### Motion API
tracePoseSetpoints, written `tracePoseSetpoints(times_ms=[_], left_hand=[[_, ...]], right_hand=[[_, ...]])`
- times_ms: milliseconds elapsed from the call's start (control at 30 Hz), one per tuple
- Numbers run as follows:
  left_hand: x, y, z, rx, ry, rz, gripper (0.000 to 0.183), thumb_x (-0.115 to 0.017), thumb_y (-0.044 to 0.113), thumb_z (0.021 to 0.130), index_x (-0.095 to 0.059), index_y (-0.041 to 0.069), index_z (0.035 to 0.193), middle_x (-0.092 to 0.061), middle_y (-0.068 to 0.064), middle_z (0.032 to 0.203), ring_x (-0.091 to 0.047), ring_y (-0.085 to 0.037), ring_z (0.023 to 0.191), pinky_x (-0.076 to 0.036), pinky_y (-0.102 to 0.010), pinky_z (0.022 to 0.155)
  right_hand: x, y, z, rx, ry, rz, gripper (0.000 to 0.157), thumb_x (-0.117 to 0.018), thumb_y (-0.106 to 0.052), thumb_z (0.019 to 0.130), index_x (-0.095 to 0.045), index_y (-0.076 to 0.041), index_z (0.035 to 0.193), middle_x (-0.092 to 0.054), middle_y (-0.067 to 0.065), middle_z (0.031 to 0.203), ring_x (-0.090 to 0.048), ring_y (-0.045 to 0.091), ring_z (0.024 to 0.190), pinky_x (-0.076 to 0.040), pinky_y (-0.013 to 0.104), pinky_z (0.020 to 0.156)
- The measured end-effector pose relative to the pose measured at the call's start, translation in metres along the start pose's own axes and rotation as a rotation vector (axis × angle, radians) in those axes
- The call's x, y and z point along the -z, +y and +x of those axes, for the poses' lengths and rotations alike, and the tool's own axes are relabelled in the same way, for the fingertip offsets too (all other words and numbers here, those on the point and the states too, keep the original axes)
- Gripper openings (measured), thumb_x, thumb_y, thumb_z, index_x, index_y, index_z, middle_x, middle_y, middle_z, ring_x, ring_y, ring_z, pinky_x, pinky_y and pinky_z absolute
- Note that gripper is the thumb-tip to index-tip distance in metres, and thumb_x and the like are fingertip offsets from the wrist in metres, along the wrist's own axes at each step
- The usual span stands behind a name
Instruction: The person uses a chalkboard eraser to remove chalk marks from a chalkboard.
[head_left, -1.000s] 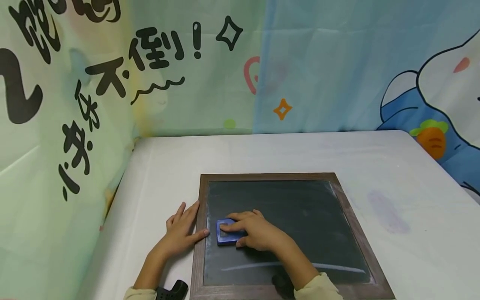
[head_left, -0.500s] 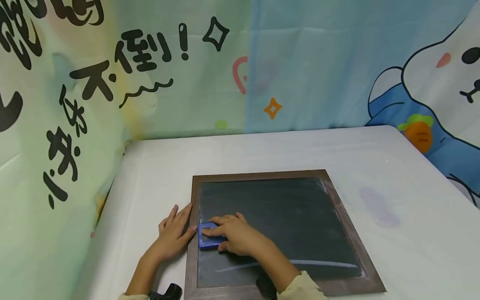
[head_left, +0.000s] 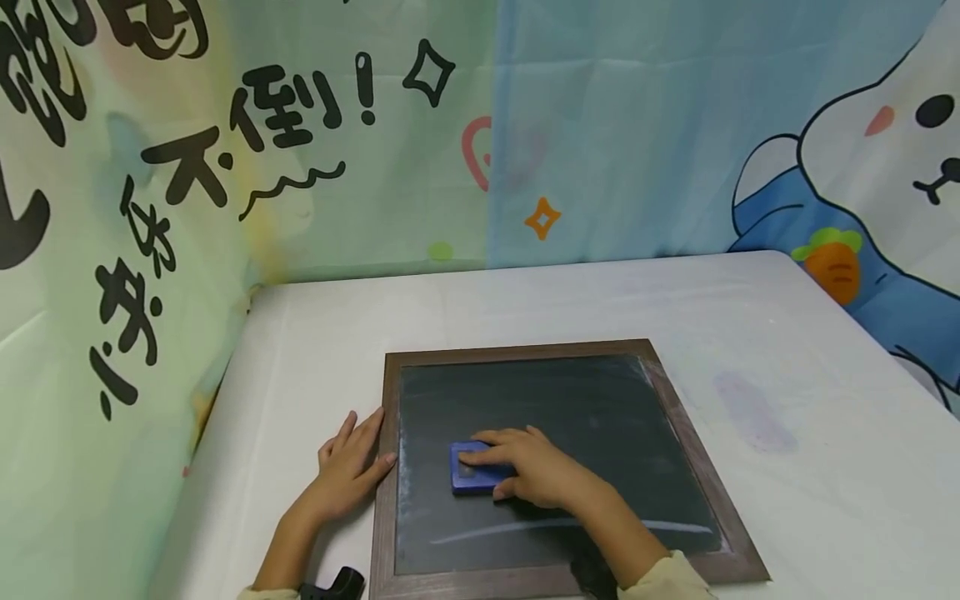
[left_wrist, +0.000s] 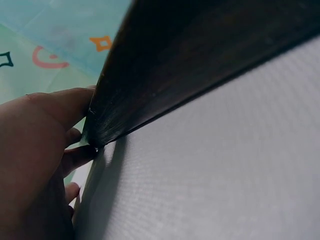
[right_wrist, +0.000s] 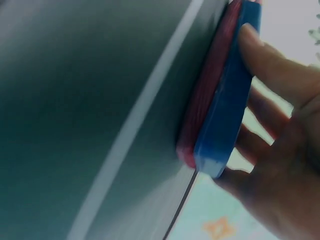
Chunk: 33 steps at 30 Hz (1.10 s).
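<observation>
A framed chalkboard [head_left: 570,417] lies on the white table, with a curved white chalk line [head_left: 517,527] across its lower part. My right hand [head_left: 543,471] grips a blue chalkboard eraser [head_left: 468,473] on the left half of the board. In the right wrist view the eraser [right_wrist: 225,100] shows a dark red felt underside against the board, thumb on one side and fingers round the others. My left hand [head_left: 347,475] rests at the left edge of the wooden frame, thumb and fingertips touching it. In the left wrist view the left hand [left_wrist: 35,155] is beside the frame's dark edge.
The white table [head_left: 322,333] reaches beyond the board on the far side and the right, with a faint purple smudge [head_left: 753,412] at right. Printed fabric curtains [head_left: 637,125] stand along its left and back. A black wrist strap device [head_left: 341,583] sits on the left wrist.
My right hand slid the eraser left to the frame's left edge, then back right. The left hand stays at the frame. The camera view shifted slightly. The chalk line remains visible.
</observation>
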<state>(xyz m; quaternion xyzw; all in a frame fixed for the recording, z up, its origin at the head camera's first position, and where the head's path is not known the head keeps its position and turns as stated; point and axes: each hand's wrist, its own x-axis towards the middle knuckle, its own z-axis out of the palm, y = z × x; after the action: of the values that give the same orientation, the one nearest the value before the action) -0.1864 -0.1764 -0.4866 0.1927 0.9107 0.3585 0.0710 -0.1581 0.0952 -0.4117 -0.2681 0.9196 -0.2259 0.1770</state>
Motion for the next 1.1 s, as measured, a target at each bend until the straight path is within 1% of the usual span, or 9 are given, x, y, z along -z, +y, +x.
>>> tracePoseSetpoints(times_ms=[167, 333, 467, 600, 733, 900, 1033, 1100], left_hand=[[0.000, -0.001, 0.000, 0.004, -0.010, -0.003, 0.065, -0.047, 0.032, 0.094, -0.019, 0.004, 0.145, -0.028, -0.020, 0.147, -0.005, -0.040, 0.139, -0.008, -0.057, 0.100], [0.001, -0.002, -0.001, 0.004, -0.010, -0.012, 0.066, -0.047, 0.032, 0.093, -0.018, 0.006, 0.146, -0.027, -0.019, 0.148, -0.004, -0.040, 0.139, -0.006, -0.057, 0.100], [0.001, -0.002, -0.001, -0.005, -0.008, -0.032, 0.066, -0.048, 0.032, 0.093, -0.018, 0.006, 0.146, -0.027, -0.020, 0.147, -0.003, -0.040, 0.139, -0.005, -0.057, 0.100], [0.001, -0.001, -0.002, -0.001, -0.012, -0.026, 0.066, -0.048, 0.032, 0.093, -0.018, 0.006, 0.146, -0.027, -0.020, 0.147, -0.003, -0.040, 0.139, -0.006, -0.057, 0.100], [0.001, 0.000, -0.001, 0.000, -0.015, -0.030, 0.066, -0.048, 0.032, 0.093, -0.018, 0.005, 0.146, -0.027, -0.020, 0.147, -0.003, -0.040, 0.139, -0.006, -0.057, 0.100], [0.000, -0.001, -0.001, -0.002, -0.016, -0.027, 0.066, -0.048, 0.031, 0.093, -0.018, 0.005, 0.146, -0.027, -0.020, 0.147, -0.003, -0.040, 0.139, -0.006, -0.056, 0.100], [0.000, -0.001, -0.001, -0.001, -0.014, -0.021, 0.066, -0.048, 0.031, 0.093, -0.018, 0.005, 0.145, -0.027, -0.020, 0.147, -0.003, -0.040, 0.139, -0.006, -0.056, 0.100], [0.001, 0.000, 0.000, -0.003, -0.015, -0.022, 0.066, -0.048, 0.032, 0.094, -0.018, 0.005, 0.146, -0.027, -0.020, 0.147, -0.003, -0.040, 0.139, -0.006, -0.056, 0.100]], right_hand=[[0.014, 0.036, -0.038, -0.078, 0.046, 0.035, 0.055, -0.069, -0.016, 0.077, -0.053, -0.016, 0.130, -0.043, 0.018, 0.138, -0.037, 0.043, 0.127, -0.017, 0.068, 0.098], [0.023, 0.064, -0.069, -0.129, 0.094, 0.017, 0.056, -0.070, -0.020, 0.076, -0.053, -0.017, 0.130, -0.042, 0.020, 0.138, -0.037, 0.048, 0.124, -0.021, 0.067, 0.096], [0.029, 0.084, -0.088, -0.140, 0.110, 0.005, 0.057, -0.070, -0.022, 0.075, -0.053, -0.015, 0.130, -0.042, 0.022, 0.137, -0.038, 0.052, 0.121, -0.030, 0.065, 0.092], [0.035, 0.101, -0.105, -0.162, 0.104, 0.000, 0.058, -0.069, -0.024, 0.077, -0.051, -0.016, 0.131, -0.040, 0.024, 0.138, -0.037, 0.054, 0.119, -0.038, 0.060, 0.088], [0.036, 0.110, -0.114, -0.171, 0.108, -0.022, 0.058, -0.068, -0.027, 0.078, -0.049, -0.020, 0.133, -0.039, 0.023, 0.139, -0.037, 0.054, 0.120, -0.040, 0.059, 0.086], [0.032, 0.110, -0.119, -0.134, 0.131, -0.052, 0.059, -0.069, -0.025, 0.077, -0.050, -0.020, 0.132, -0.041, 0.023, 0.137, -0.039, 0.054, 0.118, -0.040, 0.059, 0.086], [0.026, 0.110, -0.127, -0.087, 0.143, -0.058, 0.060, -0.070, -0.024, 0.076, -0.050, -0.021, 0.132, -0.043, 0.024, 0.135, -0.041, 0.054, 0.116, -0.041, 0.058, 0.084], [0.022, 0.111, -0.133, -0.051, 0.163, -0.074, 0.061, -0.070, -0.025, 0.075, -0.050, -0.022, 0.132, -0.044, 0.025, 0.133, -0.043, 0.053, 0.113, -0.043, 0.056, 0.082]])
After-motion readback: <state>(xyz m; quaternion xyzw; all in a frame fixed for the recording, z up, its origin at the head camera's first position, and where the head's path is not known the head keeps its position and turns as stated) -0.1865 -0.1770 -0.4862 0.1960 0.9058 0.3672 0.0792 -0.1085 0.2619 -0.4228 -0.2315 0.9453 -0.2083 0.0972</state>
